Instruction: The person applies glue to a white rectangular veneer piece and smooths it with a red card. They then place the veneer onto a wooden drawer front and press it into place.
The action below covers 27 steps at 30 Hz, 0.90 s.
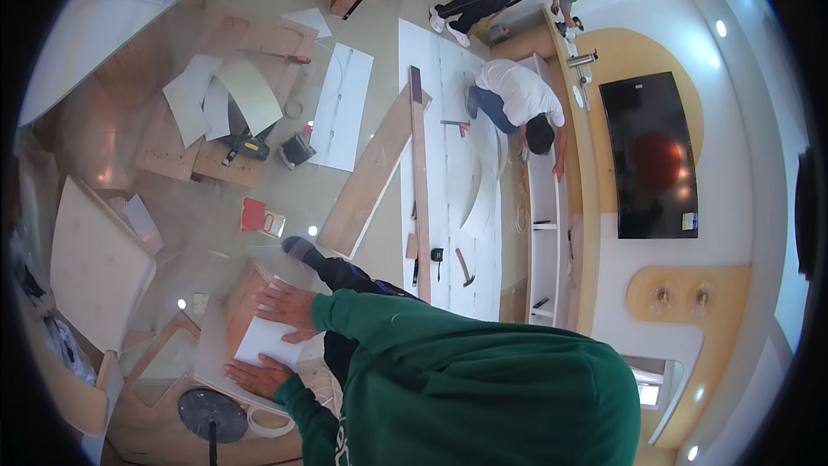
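Note:
A small white sheet (264, 340) lies against a wooden box (246, 300) at the lower left. My right hand (289, 309) rests flat at its upper edge with the fingers spread. Lower down, my left hand (259, 375) presses flat along the sheet's lower edge, fingers apart. Neither hand grips anything. Under the box is a pale board (207, 367), partly hidden by the box and my hands. My dark-socked foot (297, 248) is just above the box.
Above lie a long plank (362, 190), white panels (341, 108), a hammer (466, 267), a tape measure (437, 255) and a yellow-black power tool (246, 145). A black round disc on a post (211, 414) stands below. Two people work by the white shelf unit (545, 181).

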Each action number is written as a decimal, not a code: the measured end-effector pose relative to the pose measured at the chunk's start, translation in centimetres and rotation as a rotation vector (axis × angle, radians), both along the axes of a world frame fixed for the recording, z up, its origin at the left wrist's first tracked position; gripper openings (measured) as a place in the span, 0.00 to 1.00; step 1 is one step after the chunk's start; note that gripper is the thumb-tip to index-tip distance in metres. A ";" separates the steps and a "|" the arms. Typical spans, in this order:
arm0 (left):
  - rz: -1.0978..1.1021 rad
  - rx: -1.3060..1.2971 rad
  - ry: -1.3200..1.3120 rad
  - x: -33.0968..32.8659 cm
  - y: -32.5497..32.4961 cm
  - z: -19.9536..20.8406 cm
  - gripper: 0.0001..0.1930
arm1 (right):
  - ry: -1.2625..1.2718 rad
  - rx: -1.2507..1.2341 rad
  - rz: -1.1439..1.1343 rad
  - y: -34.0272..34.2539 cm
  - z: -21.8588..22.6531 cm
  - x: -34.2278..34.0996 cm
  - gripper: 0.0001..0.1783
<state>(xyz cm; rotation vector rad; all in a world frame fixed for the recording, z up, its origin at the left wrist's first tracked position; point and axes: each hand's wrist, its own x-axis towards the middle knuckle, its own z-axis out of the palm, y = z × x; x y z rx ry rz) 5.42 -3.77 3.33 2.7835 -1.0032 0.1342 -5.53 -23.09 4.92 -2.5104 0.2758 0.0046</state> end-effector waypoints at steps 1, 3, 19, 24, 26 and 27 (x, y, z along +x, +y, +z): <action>0.044 0.039 0.073 0.0 -0.2 0.8 0.35 | -0.002 0.009 -0.006 0.1 -0.1 0.1 0.47; 0.013 0.082 0.013 -0.1 -0.5 0.6 0.35 | -0.003 0.029 -0.022 0.2 -0.7 0.1 0.46; 0.256 0.113 -0.068 -0.1 -3.0 -0.2 0.30 | 0.017 -0.001 -0.260 0.9 -0.2 1.1 0.44; 0.242 0.173 0.016 -0.4 -3.1 0.2 0.29 | 0.191 -0.349 -0.245 -0.3 -2.2 3.6 0.34; 0.236 0.098 -0.020 -0.7 -2.6 -1.7 0.30 | 0.238 -0.428 -0.270 -0.9 -3.2 4.5 0.33; 0.232 0.078 -0.044 -0.7 -2.1 -2.5 0.30 | 0.251 -0.360 -0.348 -1.0 -3.4 4.6 0.33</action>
